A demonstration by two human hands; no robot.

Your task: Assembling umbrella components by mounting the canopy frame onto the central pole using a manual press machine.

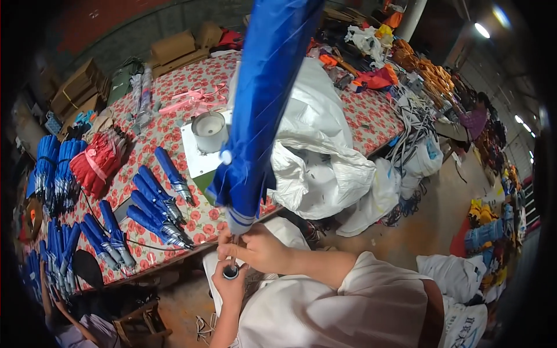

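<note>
A folded blue umbrella (261, 87) stands nearly upright in front of me, its silver-grey lower end (239, 219) just above my hands. My right hand (262, 249) is closed round the umbrella's lower end, thumb and fingers pinching by the shaft. Just below it, my left hand (230, 281) wraps round a small dark, hollow, round piece (231, 271) with a pale rim, seen end-on. The thin shaft runs down toward this piece; whether the two touch, I cannot tell.
Several folded blue umbrellas (152, 194) lie on the flower-patterned table (174, 93), beside a red bundle (100, 165). A round metal cup (209, 132) sits on a white plate. A big white sack (325, 168) hangs over the edge. Another person's hands (58, 298) show at lower left.
</note>
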